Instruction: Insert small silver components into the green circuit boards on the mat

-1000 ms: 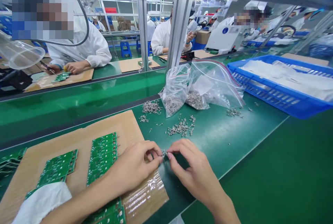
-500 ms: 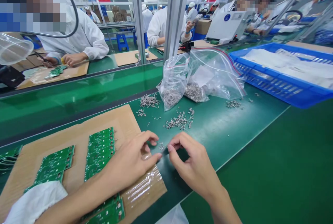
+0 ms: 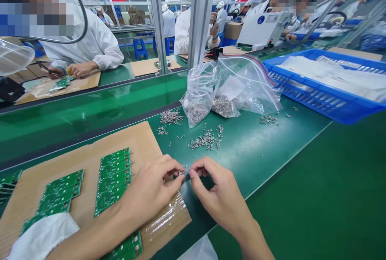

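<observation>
Tiny metal pin [image 3: 181, 172] held above the right edge of a cardboard sheet [image 3: 144, 141], in a narrow pinch of the fingers [image 3: 174, 166] of the left hand [image 3: 147, 194]. Fingers of the right hand [image 3: 217, 198] also narrow and just beside the pin, any contact with it too small to tell. Both hands closer together than half a second earlier, the small gap between them now nearly closed. To the left, rows of green circuit boards [image 3: 113, 181] on the cardboard, a crinkled clear plastic sheet [image 3: 169, 221] beneath the left wrist. Farther out on the green counter [image 3: 265, 159], scattered heaps of loose pins [image 3: 206, 139] and two clear zip bags [image 3: 197, 103] of pins. Far right, a blue plastic crate [image 3: 319, 91] of white material. Beyond, a co-worker in a white coat [image 3: 90, 46] bent over another board.
</observation>
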`<state>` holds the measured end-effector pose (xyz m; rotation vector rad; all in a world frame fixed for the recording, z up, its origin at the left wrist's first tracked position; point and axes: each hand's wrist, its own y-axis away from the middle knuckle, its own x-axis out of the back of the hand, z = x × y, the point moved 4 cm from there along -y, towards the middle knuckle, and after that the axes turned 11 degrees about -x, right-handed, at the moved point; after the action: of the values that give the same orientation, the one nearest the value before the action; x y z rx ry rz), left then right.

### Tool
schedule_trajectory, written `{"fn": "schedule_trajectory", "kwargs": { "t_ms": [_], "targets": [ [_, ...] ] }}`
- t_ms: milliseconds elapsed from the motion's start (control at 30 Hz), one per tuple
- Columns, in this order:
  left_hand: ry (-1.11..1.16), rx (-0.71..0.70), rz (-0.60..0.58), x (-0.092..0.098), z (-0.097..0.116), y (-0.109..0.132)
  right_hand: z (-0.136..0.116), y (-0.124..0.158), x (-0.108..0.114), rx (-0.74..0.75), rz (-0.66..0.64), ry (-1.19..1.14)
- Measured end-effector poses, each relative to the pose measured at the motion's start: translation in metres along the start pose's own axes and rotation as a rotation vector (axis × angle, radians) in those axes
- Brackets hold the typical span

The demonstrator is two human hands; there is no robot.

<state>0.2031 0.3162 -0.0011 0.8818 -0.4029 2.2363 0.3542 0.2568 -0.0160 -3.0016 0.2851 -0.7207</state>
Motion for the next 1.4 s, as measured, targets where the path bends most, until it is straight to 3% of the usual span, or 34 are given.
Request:
{"fn": "schedule_trajectory", "kwargs": {
  "t_ms": [233, 367, 667, 833, 967, 1233, 1300, 1400],
  "targets": [
    [-0.133, -0.056, -0.007, -0.001, 0.002, 0.004, 0.001, -0.003, -0.004, -0.078, -0.060, -0.096],
    [-0.184, -0.078, -0.028, -0.003, 0.000, 0.006, 0.010, -0.005, 0.003, -0.175, -0.017, -0.180],
    [-0.198, -0.092, -0.182, -0.018, -0.002, 0.001, 0.026, -0.003, 0.009, -0.249, -0.040, -0.196],
    [-0.094, -0.067, -0.110, -0.006, -0.002, 0.009, 0.021, 0.000, 0.001, -0.339, -0.104, -0.276],
    [-0.180, -0.171, -0.045, 0.015, 0.005, 0.031, 0.008, -0.001, -0.020, -0.374, -0.222, -0.362],
    [-0.543, -0.355, 0.195, 0.047, 0.004, 0.104, -0.033, -0.003, -0.075, -0.397, -0.644, -0.456],
    [-0.595, -0.379, 0.184, 0.050, -0.004, 0.119, -0.040, -0.003, -0.083, -0.404, -0.677, -0.380],
    [-0.698, -0.375, 0.145, 0.058, -0.018, 0.140, -0.043, -0.003, -0.085, -0.373, -0.614, -0.145]
  ]
}}
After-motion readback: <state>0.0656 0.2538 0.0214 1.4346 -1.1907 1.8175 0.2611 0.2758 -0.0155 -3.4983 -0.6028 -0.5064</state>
